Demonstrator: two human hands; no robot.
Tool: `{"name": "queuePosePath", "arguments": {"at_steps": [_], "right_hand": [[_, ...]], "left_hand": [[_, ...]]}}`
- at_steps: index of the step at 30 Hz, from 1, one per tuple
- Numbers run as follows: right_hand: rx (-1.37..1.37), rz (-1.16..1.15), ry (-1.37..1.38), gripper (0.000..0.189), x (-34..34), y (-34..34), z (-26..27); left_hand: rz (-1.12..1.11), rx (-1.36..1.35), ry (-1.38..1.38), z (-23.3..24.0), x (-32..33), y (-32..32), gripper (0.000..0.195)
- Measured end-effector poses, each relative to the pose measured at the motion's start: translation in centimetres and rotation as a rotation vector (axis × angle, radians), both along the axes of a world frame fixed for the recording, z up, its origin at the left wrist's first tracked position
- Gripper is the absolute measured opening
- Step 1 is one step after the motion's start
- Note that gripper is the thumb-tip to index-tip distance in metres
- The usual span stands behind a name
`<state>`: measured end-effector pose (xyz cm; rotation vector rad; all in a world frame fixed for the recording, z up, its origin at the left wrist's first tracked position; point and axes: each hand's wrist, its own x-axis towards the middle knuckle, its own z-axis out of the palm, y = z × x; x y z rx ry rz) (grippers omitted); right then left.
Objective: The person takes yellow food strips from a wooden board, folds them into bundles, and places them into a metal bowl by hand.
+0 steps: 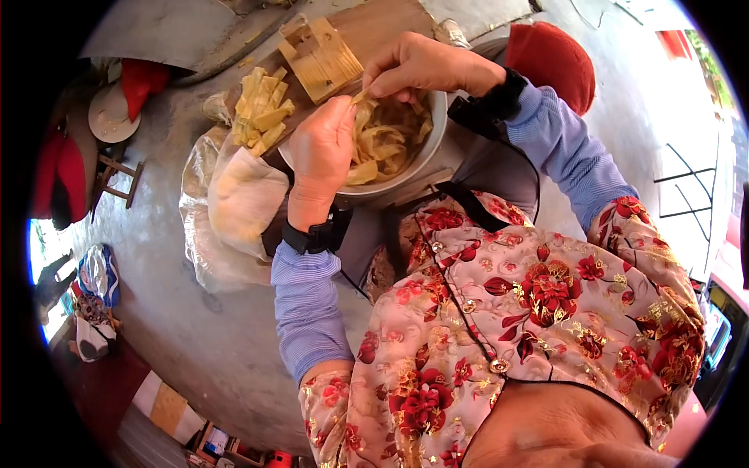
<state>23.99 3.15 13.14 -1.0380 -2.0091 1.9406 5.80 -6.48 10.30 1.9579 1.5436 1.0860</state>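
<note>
Above a round metal basin (436, 137), my left hand (325, 146) and my right hand (415, 67) nearly meet, pinching a thin yellowish strip (359, 97) between them. Inside the basin lie loose, curled strips (383, 143) of the same pale yellow colour. A pile of flat, folded yellow pieces (260, 108) rests left of the basin, beside my left hand. Behind my hands, a wooden frame with an opening (327, 61) lies on a wooden board (374, 26). What the strips are made of I cannot tell.
A pale cloth (246, 199) and clear plastic (202, 257) are at the basin's left. A red rounded cushion or cover (550, 64) is at the upper right. A small wooden stool (120, 175) stands at the left, with shoes (96, 292) below it on the concrete floor (175, 327).
</note>
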Motion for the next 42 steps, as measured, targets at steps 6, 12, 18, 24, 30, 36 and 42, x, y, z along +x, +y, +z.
{"name": "queuePosePath", "arguments": {"at_steps": [6, 12, 18, 24, 30, 36, 42], "right_hand": [[0.267, -0.270, 0.125, 0.016, -2.2, 1.2, -1.0], [0.746, -0.274, 0.031, 0.018, -2.4, 2.3, -2.7], [1.039, -0.274, -0.147, 0.011, -2.7, 2.3, -4.8], [1.177, -0.052, 0.137, 0.016, -0.4, -0.7, -4.1], [1.280, -0.244, 0.041, 0.015, -2.9, -3.8, -4.2], [1.130, 0.043, -0.013, 0.022, 2.1, -0.7, -4.7], [-0.188, -0.230, 0.277, 0.016, -1.5, -7.2, 1.7]], "left_hand": [[0.079, -0.383, -0.497, -0.6, -2.9, 3.4, 0.017], [0.159, -0.545, -0.585, -1.5, -3.2, 5.2, 0.014], [0.271, -0.228, -0.014, -3.1, -2.5, 5.7, 0.014], [0.211, -0.556, -0.462, -3.1, -2.1, 1.8, 0.015], [0.089, -0.799, -1.298, -1.5, 2.4, -1.0, 0.013], [-0.028, -0.659, -0.486, 2.0, -0.7, 0.0, 0.023], [-0.061, -0.623, -1.047, -1.1, 2.1, 0.5, 0.023]]}}
